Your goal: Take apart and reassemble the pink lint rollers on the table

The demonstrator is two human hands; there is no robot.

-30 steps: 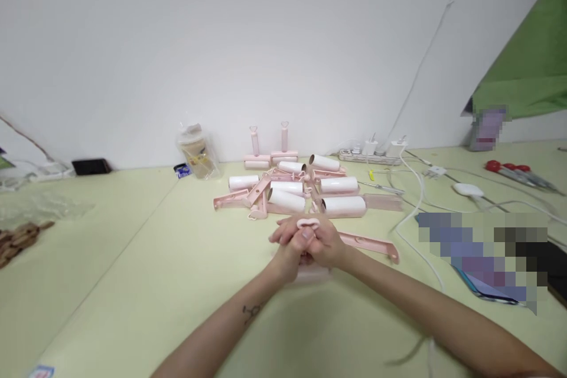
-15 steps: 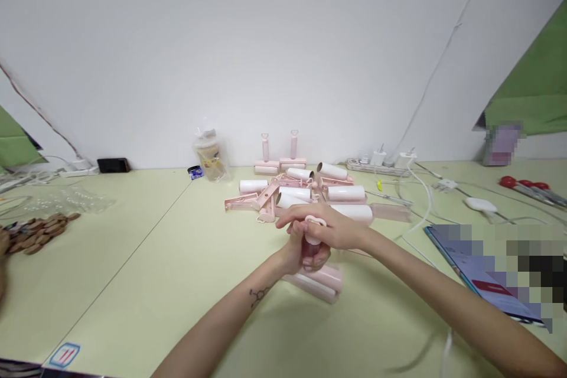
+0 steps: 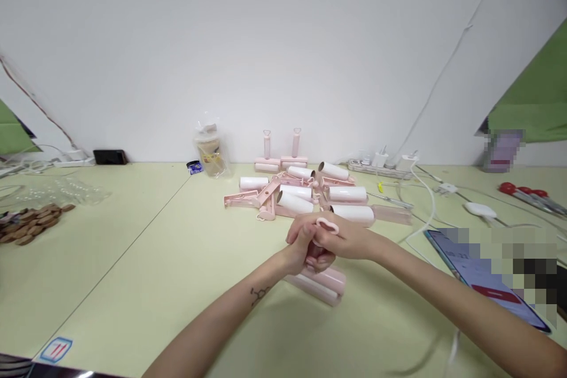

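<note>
Both my hands are closed round the handle of a pink lint roller (image 3: 319, 284). Its covered roller end points down toward me, just above or on the table; I cannot tell which. My left hand (image 3: 297, 255) wraps the handle from the left, thumb up. From the right, my right hand (image 3: 348, 237) closes over the upper handle, its fingers against the left hand. A pale pink heart-shaped loop (image 3: 328, 225) sticks out at the top of the grip. Most of the handle is hidden by my fingers. Just behind lie white paper rolls (image 3: 352, 214) and pink handle parts (image 3: 243, 199).
Two assembled lint rollers (image 3: 267, 163) stand by the wall. A bagged cup (image 3: 209, 153) is left of them. At right are a phone (image 3: 482, 283), a power strip (image 3: 376, 169), white cables (image 3: 427, 207) and red-handled tools (image 3: 527, 192). Brown wooden pieces (image 3: 33, 224) lie at far left.
My right hand's outstretched fingers have curled down round the handle. The heart loop has shifted slightly right and turned. A hand at the far left edge has gone from view.
</note>
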